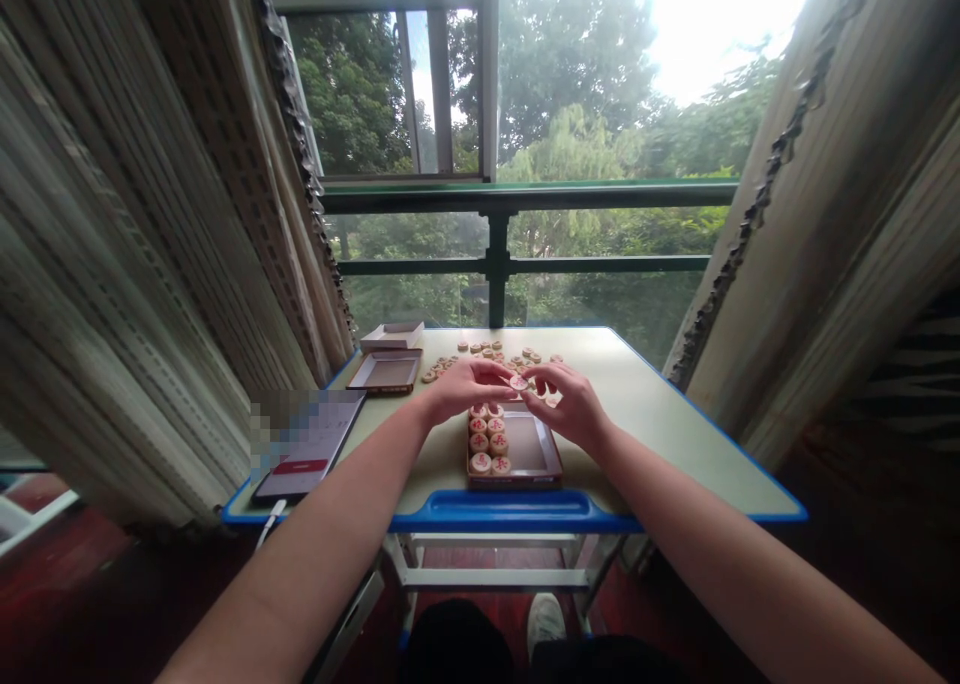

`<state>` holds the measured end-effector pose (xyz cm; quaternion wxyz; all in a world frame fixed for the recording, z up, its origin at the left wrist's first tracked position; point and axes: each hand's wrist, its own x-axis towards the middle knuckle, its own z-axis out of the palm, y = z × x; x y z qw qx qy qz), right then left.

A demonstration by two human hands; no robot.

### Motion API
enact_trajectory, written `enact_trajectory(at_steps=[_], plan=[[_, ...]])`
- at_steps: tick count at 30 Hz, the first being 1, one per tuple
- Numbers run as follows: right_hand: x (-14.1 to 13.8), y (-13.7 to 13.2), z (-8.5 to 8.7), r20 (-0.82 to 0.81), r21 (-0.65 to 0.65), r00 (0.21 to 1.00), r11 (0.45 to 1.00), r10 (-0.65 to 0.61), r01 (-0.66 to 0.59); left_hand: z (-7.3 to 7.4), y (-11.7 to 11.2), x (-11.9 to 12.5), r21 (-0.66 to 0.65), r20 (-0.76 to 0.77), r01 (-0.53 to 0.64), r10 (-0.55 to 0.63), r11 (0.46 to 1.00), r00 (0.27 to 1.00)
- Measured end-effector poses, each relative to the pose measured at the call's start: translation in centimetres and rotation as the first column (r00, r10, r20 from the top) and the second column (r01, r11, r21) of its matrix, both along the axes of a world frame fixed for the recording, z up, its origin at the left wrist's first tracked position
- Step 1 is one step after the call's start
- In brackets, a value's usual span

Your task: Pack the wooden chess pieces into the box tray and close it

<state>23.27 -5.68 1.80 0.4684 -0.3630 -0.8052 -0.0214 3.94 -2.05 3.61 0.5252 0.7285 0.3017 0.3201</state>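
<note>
A brown tray [534, 461] sits at the near middle of a small desk [660, 404], with several round wooden chess pieces [489, 442] marked in red packed into its left side. My left hand [466, 387] and my right hand [568, 401] meet just above the tray's far edge. Both pinch one round red-marked piece [518, 382] between their fingertips. More loose pieces [495, 355] lie scattered on the desk beyond my hands.
A phone [311, 446] with a cable lies at the desk's left front corner. An empty brown tray [387, 372] and a white box lid [393, 337] sit at the far left. Curtains hang on both sides, with a window railing behind.
</note>
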Motion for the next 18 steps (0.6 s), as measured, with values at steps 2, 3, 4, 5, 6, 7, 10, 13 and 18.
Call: enact_trajectory(at_steps=[2,3,4,5,6,7,10,13,18], plan=[[0.04,0.01,-0.03,0.014,-0.009,1.0,1.0,0.006,-0.006,-0.05,0.08,-0.04,0.004,0.002,-0.008,0.008,1.0,1.0],[0.07,0.02,-0.05,0.02,-0.011,1.0,1.0,0.007,-0.007,-0.06,0.1,-0.04,0.008,0.001,-0.011,0.011,1.0,1.0],[0.1,0.02,-0.07,0.025,-0.014,1.0,1.0,0.007,-0.007,-0.04,0.1,-0.04,0.013,0.0,-0.014,0.014,1.0,1.0],[0.12,0.01,-0.09,0.027,-0.017,1.0,1.0,0.006,-0.006,-0.02,0.08,-0.03,0.017,0.001,-0.016,0.016,1.0,1.0],[0.15,0.0,-0.09,0.026,-0.021,1.0,1.0,0.003,-0.003,0.0,0.04,-0.02,0.018,0.002,-0.018,0.018,1.0,1.0],[0.16,-0.01,-0.08,0.024,-0.026,1.0,1.0,-0.002,0.003,0.02,-0.01,-0.02,0.016,0.001,-0.022,0.022,1.0,1.0],[0.19,0.02,-0.03,0.029,-0.038,0.999,0.999,-0.019,0.02,0.06,-0.14,-0.05,0.006,0.011,-0.033,0.033,0.999,0.999],[0.17,0.1,0.04,0.056,-0.04,0.998,0.999,-0.014,0.016,0.13,-0.16,-0.12,0.0,0.01,-0.028,0.028,1.0,1.0],[0.16,-0.01,0.13,0.058,-0.041,0.998,0.999,0.001,0.002,0.22,-0.09,-0.24,0.053,-0.003,-0.019,0.02,0.998,1.0]])
